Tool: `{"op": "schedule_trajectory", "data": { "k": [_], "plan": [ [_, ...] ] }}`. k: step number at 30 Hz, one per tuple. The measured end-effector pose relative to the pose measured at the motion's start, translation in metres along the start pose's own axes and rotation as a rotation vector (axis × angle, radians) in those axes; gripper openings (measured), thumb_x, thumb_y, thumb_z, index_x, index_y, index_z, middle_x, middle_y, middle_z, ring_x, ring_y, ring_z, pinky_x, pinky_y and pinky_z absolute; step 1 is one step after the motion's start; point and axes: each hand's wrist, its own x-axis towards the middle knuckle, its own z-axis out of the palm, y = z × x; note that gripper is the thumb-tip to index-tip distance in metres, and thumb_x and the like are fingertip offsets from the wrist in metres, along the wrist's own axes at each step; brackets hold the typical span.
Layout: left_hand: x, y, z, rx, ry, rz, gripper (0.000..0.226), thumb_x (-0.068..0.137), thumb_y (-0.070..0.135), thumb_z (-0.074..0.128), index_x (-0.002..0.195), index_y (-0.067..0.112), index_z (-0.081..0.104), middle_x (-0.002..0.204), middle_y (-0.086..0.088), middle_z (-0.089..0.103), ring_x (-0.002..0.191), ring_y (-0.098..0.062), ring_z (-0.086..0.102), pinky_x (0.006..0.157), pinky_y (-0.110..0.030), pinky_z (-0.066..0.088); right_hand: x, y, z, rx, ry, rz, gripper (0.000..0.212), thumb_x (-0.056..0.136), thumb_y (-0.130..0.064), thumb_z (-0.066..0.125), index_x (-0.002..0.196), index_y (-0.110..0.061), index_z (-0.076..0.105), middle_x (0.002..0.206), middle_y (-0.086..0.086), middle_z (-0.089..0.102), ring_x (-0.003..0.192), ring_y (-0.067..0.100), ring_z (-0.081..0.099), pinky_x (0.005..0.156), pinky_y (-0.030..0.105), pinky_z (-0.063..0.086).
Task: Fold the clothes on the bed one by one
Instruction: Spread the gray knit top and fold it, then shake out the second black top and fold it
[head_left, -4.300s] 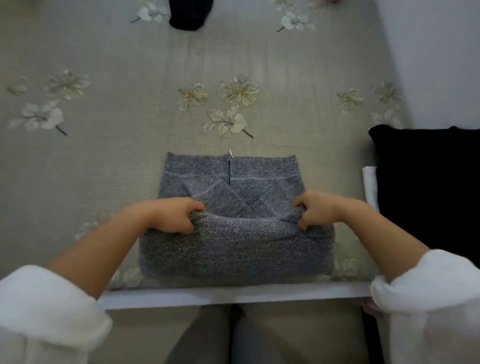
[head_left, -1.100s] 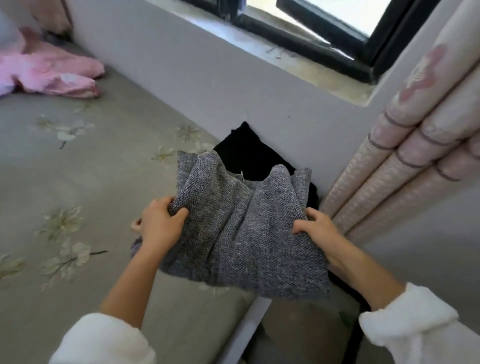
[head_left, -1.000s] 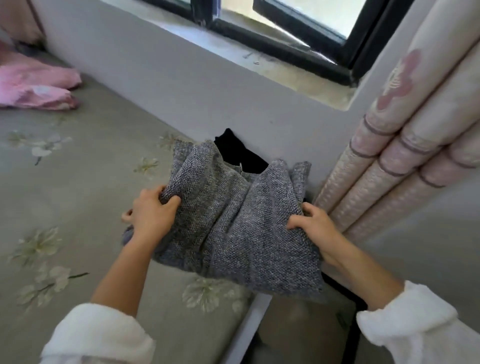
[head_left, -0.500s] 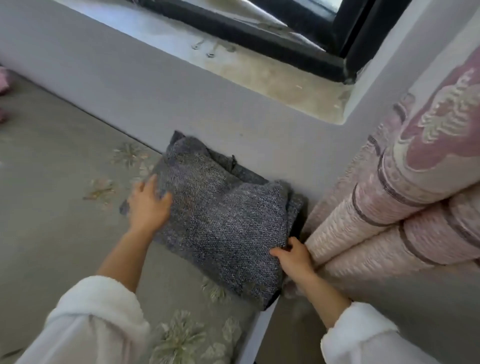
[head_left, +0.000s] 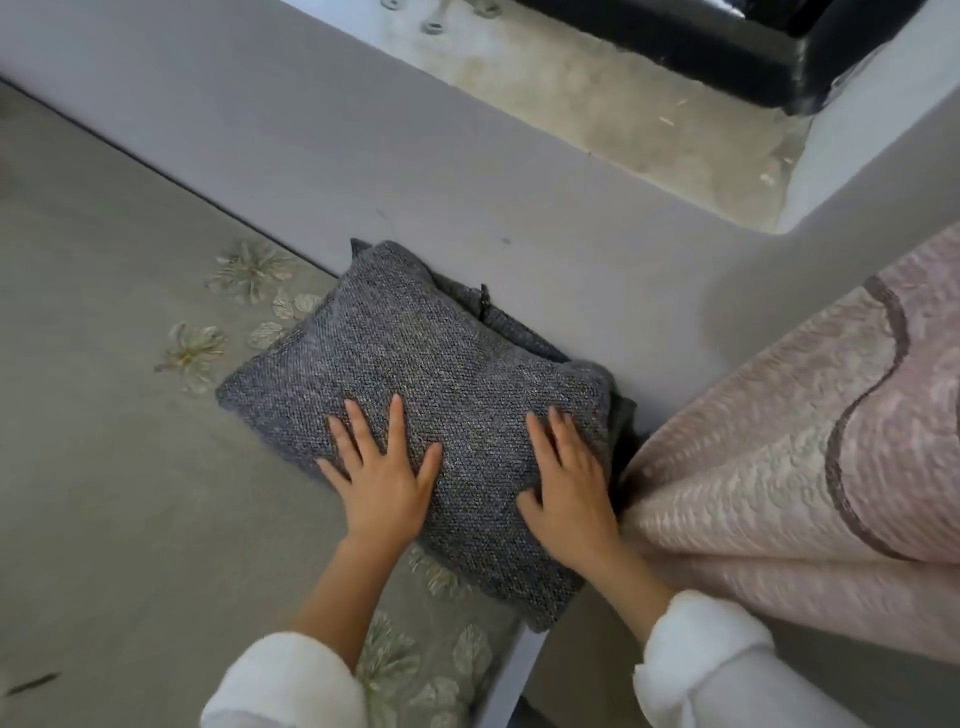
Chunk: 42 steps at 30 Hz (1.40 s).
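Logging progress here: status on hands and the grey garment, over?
Left hand and right hand open, pressing flat on the folded grey knitted garment. Garment lies on the floral bed against the grey wall. Pink embossed curtain crowds its right edge.

- I have one view, head-worn, looking steeply down on the bed (head_left: 104, 415) corner.
- It faces the wall (head_left: 363, 156) and sill (head_left: 623, 114) along the top; curtain (head_left: 779, 441) at right.
- It sits close: sleeves (head_left: 701, 654) enter from the bottom edge.

Grey knit garment (head_left: 415, 374) – folded, on bed corner
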Motion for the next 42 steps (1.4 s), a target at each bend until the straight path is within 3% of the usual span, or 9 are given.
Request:
{"op": "schedule_trajectory", "data": {
  "k": [2,4,7,10,13,19,25,42],
  "plan": [
    [0.004,0.002,0.002,0.058,-0.043,-0.019,0.074,0.089,0.070,0.022,0.149,0.040,-0.011,0.157,-0.010,-0.026,0.142,-0.034,-0.026,0.110,-0.063,-0.009,0.007,0.007,0.004,-0.108,-0.261,-0.010,0.083,0.093,-0.039,0.046,0.153,-0.025,-0.010,0.161,0.001,-0.015,0.148,0.023,-0.009,0.119,0.040,0.003],
    [0.007,0.007,0.000,0.075,-0.099,-0.030,0.075,0.090,0.070,0.022,0.149,0.040,-0.011,0.156,-0.011,-0.027,0.141,-0.035,-0.027,0.110,-0.062,-0.010,0.014,0.010,0.001,-0.161,-0.375,0.043,0.084,0.094,-0.042,0.046,0.152,-0.026,-0.013,0.160,0.002,-0.018,0.148,0.025,-0.009,0.119,0.044,0.006],
    [0.005,0.008,-0.013,0.015,-0.163,-0.023,0.074,0.092,0.067,0.028,0.150,0.040,-0.009,0.157,-0.010,-0.025,0.143,-0.033,-0.024,0.113,-0.058,-0.008,0.013,-0.001,-0.008,-0.108,-0.385,0.090,0.083,0.094,-0.043,0.048,0.153,-0.024,-0.007,0.161,0.003,-0.011,0.148,0.027,-0.002,0.118,0.047,0.012],
    [-0.021,-0.003,-0.021,-0.084,-0.135,0.033,0.069,0.097,0.055,0.034,0.152,0.036,-0.003,0.160,-0.008,-0.015,0.147,-0.028,-0.014,0.118,-0.050,0.000,0.000,-0.016,-0.017,0.002,-0.277,0.084,0.072,0.096,-0.042,0.047,0.152,-0.016,0.013,0.160,0.007,0.011,0.144,0.028,0.019,0.116,0.044,0.025],
    [-0.077,-0.023,-0.014,-0.243,-0.067,-0.020,0.066,0.099,0.041,0.041,0.153,0.029,0.006,0.161,-0.006,-0.002,0.148,-0.027,-0.002,0.120,-0.045,0.009,-0.026,-0.037,-0.019,-0.009,-0.205,-0.028,0.060,0.096,-0.039,0.048,0.145,-0.011,0.028,0.149,0.009,0.030,0.133,0.028,0.033,0.108,0.041,0.035],
    [-0.194,-0.086,-0.011,-0.333,-0.091,-0.304,0.062,0.099,0.034,0.043,0.152,0.018,0.016,0.159,-0.015,0.012,0.146,-0.031,0.011,0.116,-0.043,0.016,-0.095,-0.105,0.003,-0.079,-0.324,-0.235,0.051,0.097,-0.038,0.047,0.138,-0.011,0.034,0.140,0.009,0.033,0.123,0.028,0.039,0.101,0.041,0.038],
    [-0.315,-0.161,-0.054,-0.366,0.166,-0.473,0.056,0.096,0.029,0.046,0.148,0.016,0.029,0.150,-0.010,0.034,0.137,-0.029,0.027,0.110,-0.039,0.027,-0.185,-0.192,0.042,-0.115,-0.468,-0.470,0.058,0.096,-0.034,0.050,0.145,-0.011,0.030,0.146,0.009,0.031,0.131,0.028,0.037,0.105,0.040,0.036],
    [-0.785,-0.371,-0.071,-0.417,0.558,-1.149,0.047,0.095,0.028,0.047,0.140,0.019,0.041,0.143,-0.009,0.041,0.133,-0.029,0.032,0.105,-0.038,0.032,-0.580,-0.440,0.174,-0.318,-0.755,-1.349,0.064,0.095,-0.036,0.052,0.148,-0.013,0.026,0.150,0.007,0.030,0.132,0.029,0.040,0.105,0.036,0.035]
  ]
}}
